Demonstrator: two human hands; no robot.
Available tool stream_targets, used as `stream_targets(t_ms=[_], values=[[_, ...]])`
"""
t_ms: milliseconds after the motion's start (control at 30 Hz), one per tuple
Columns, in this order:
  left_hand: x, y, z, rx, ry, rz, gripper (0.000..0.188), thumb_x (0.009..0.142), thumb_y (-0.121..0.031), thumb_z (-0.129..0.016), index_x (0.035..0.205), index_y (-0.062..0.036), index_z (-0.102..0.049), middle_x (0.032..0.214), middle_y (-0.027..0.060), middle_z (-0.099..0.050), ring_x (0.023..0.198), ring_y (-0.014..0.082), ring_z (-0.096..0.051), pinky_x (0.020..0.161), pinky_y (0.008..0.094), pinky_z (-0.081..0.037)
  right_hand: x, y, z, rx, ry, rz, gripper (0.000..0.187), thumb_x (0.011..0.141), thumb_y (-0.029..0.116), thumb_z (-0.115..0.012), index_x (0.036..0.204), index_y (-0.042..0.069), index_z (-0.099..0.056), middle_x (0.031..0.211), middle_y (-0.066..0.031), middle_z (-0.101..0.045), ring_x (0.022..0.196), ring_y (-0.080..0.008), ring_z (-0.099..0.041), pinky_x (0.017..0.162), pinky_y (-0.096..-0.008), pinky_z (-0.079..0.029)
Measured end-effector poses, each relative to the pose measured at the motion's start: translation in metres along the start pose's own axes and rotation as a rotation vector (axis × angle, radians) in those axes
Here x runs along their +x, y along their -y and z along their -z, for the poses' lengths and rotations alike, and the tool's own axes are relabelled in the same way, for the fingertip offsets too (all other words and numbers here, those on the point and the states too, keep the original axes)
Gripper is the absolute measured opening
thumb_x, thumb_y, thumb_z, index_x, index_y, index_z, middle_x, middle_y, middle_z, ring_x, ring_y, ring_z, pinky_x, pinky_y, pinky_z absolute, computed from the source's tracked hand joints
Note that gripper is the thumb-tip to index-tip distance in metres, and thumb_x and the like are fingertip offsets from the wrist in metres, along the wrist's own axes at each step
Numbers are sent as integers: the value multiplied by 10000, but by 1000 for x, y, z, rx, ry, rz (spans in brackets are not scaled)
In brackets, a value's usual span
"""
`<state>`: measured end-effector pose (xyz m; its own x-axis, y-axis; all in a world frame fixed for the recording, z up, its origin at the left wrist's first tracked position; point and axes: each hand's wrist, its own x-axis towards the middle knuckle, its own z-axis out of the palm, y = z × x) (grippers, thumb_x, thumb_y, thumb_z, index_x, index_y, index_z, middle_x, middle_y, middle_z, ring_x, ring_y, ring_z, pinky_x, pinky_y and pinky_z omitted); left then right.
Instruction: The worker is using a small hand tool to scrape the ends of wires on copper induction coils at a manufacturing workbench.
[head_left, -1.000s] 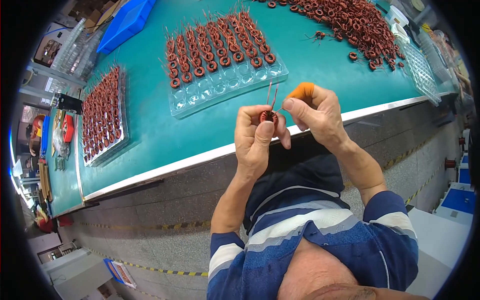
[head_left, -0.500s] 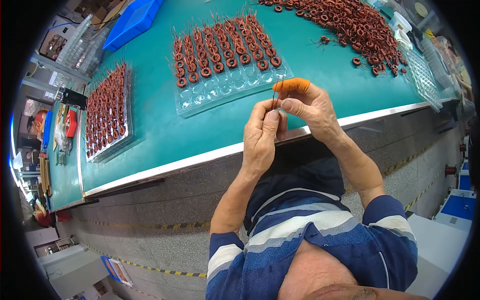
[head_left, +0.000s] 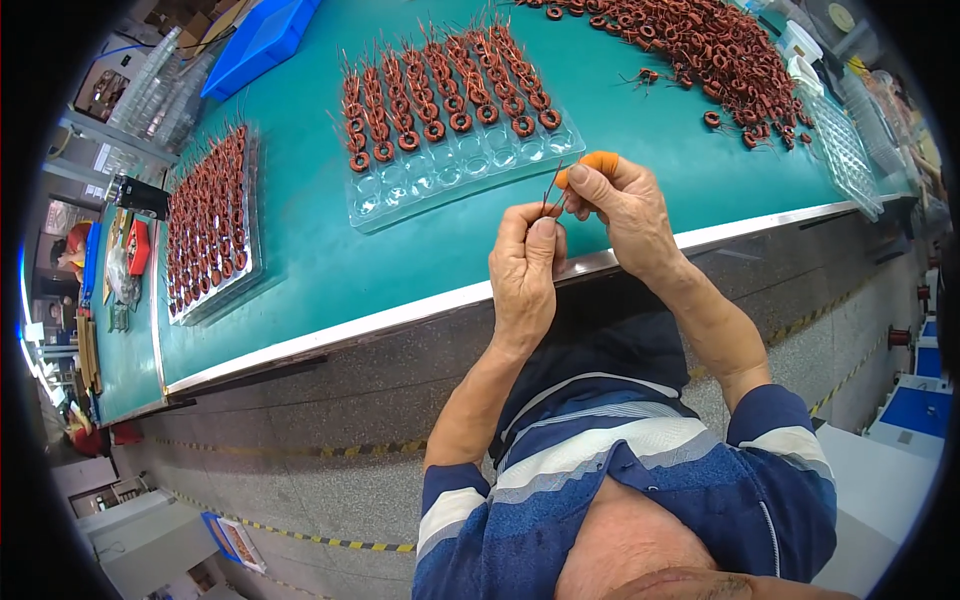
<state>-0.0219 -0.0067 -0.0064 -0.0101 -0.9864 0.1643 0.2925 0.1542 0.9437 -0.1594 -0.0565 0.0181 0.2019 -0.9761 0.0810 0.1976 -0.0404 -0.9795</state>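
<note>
1. Two bare hands meet above the near edge of the teal-topped table (head_left: 300, 250). The left hand (head_left: 525, 275) is curled shut around a small copper-wound ring coil, which its fingers hide almost wholly.
2. Only the thin dark wire leads (head_left: 553, 190) of that coil show, standing up out of the left fist. The right hand (head_left: 620, 205), wearing an orange rubber finger cot (head_left: 597, 163), pinches them near their tips.
3. Just beyond the hands lies a clear plastic blister tray (head_left: 470, 165). Its far rows hold reddish-brown ring coils (head_left: 445, 85) with leads pointing away; its near rows of pockets look empty, so I judge the filling roughly two-thirds done.
4. At far right, a loose heap of the same coils (head_left: 720, 50) waits on the table, so plenty seems left.
5. At left, a second tray (head_left: 208, 230) looks fully loaded with coils, which reads as finished work.
6. Stacked clear empty trays (head_left: 845, 150) sit at the right edge, and a blue plastic bin (head_left: 260, 40) sits far left.
</note>
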Motion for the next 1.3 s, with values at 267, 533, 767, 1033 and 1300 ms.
stream_targets(t_ms=[267, 533, 767, 1033, 1300], values=[[-3, 6, -2, -38, -93, 8, 245, 1010, -247, -464, 1081, -17, -508, 706, -7, -479, 586, 60, -427, 498, 200, -363, -6, 1, -4, -220, -239, 197, 323, 890, 266, -679, 1035, -19, -629, 805, -40, -635, 700, -74, -578, 629, -223, -477], [2, 15, -2, 322, -109, -100, 330, 1000, -271, -486, 1169, 12, -467, 757, 23, -550, 636, 82, -515, 531, 221, -426, -8, 16, -17, -544, 27, 253, 142, 821, 94, -704, 897, -24, -679, 786, -79, -672, 694, -97, -622, 611, -243, -494], [5, 10, 3, 257, -103, -80, 356, 981, -193, -518, 1234, 33, -410, 906, 87, -576, 728, 118, -555, 645, 251, -472, 72, 32, -18, -703, 31, 402, 186, 860, 144, -656, 954, -16, -679, 782, -109, -673, 670, -141, -624, 592, -273, -488], [6, 11, 6, 316, -38, -33, 256, 951, -119, -554, 1153, 28, -497, 870, 62, -571, 726, 104, -566, 651, 237, -476, 130, -26, -16, -1050, 160, 625, 215, 839, 163, -680, 990, 12, -663, 816, -125, -634, 673, -217, -614, 617, -319, -497], [3, 14, 12, 302, -46, 0, 212, 941, -113, -563, 1103, 23, -551, 873, 44, -587, 737, 96, -578, 657, 237, -483, 119, 38, 70, -1279, -156, 675, 296, 858, 190, -660, 1094, 16, -620, 903, -133, -610, 704, -262, -610, 683, -370, -501]])
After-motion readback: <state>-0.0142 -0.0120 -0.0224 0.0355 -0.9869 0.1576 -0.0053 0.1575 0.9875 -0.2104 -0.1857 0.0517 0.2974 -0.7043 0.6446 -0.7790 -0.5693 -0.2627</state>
